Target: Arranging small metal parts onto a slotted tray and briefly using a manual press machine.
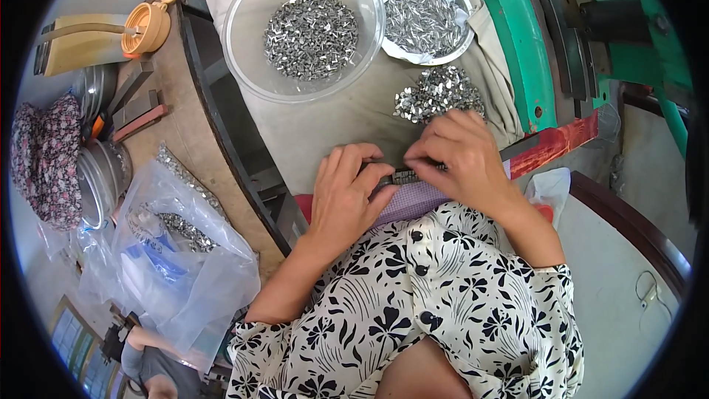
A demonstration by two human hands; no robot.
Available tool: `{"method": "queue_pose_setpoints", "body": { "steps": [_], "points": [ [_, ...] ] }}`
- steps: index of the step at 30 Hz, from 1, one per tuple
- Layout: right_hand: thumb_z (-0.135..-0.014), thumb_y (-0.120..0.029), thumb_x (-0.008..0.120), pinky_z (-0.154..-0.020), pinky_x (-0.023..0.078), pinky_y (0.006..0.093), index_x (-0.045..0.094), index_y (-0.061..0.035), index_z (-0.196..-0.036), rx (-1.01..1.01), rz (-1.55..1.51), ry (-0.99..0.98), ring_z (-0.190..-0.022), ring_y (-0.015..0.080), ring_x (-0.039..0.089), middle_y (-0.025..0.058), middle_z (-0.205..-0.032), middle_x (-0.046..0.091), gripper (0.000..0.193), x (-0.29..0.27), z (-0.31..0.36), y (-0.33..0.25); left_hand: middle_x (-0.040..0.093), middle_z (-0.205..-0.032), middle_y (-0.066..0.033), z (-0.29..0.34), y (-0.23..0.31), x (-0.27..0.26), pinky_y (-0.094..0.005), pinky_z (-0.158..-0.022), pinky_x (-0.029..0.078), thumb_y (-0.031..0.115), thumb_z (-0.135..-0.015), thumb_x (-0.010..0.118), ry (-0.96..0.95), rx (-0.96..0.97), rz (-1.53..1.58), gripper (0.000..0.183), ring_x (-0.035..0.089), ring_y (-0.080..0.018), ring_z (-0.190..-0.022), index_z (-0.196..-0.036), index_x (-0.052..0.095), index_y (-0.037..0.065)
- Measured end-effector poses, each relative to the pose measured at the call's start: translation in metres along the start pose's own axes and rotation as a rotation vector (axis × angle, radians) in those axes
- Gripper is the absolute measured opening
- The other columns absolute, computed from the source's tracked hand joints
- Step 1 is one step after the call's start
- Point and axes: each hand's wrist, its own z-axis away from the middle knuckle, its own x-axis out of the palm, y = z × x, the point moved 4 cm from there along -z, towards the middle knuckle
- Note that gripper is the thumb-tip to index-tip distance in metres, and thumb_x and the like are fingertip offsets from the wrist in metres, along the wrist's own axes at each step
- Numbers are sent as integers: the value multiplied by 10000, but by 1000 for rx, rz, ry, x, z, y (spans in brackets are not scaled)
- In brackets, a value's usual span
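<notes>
At the near edge of the cloth-covered surface, a dark narrow bar [404, 176] with small metal pieces along it lies between my hands. My left hand [346, 191] curls its fingers and thumb round its left end. The right hand [464, 165] bends over the other end, thumb and fingers pinched together; whatever they hold is hidden. Just beyond the right knuckles is a loose pile of small shiny metal pieces [437, 91]. Farther back stand a clear basin [240, 66] of short grey metal pieces [312, 37] and a lined white bowl [467, 43] of slender metal pieces [421, 18].
A green machine [506, 37] borders the right side. On the left, a wooden table [177, 89] carries an orange lid with a hose [146, 28] and a clear plastic bag [185, 288] with metal pieces. Another person [159, 358] appears at lower left.
</notes>
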Motion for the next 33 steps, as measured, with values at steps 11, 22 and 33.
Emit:
{"method": "queue_pose_setpoints", "body": {
  "steps": [11, 22, 33],
  "points": [
    [-639, -139, 816, -708, 375, 350, 722, -142, -760, -12, -10, -47, -755, 194, 529, -18, -756, 559, 152, 13, 17, -13, 593, -1089, -87, 0, -1, 0, -389, -846, 432, 96, -670, 830, -51, -50, 0, 327, 561, -278, -991, -959, 681, 62],
    [-633, -151, 823, -719, 391, 338, 747, -141, -793, -30, 49, 24, -793, 171, 550, -48, -787, 594, 177, 7, 19, -16, 585, -1104, -76, 0, -1, 0, -392, -824, 433, 100, -681, 810, -38, -44, 9, 301, 554, -277, -1009, -949, 683, 54],
    [-675, -129, 808, -738, 402, 344, 759, -141, -848, -21, 91, 156, -803, 203, 582, -17, -795, 630, 180, -26, 1, -5, 594, -1096, -65, 1, 1, -6, -384, -805, 423, 112, -695, 801, -42, -3, -55, 283, 561, -266, -986, -948, 686, 59]
  ]
}}
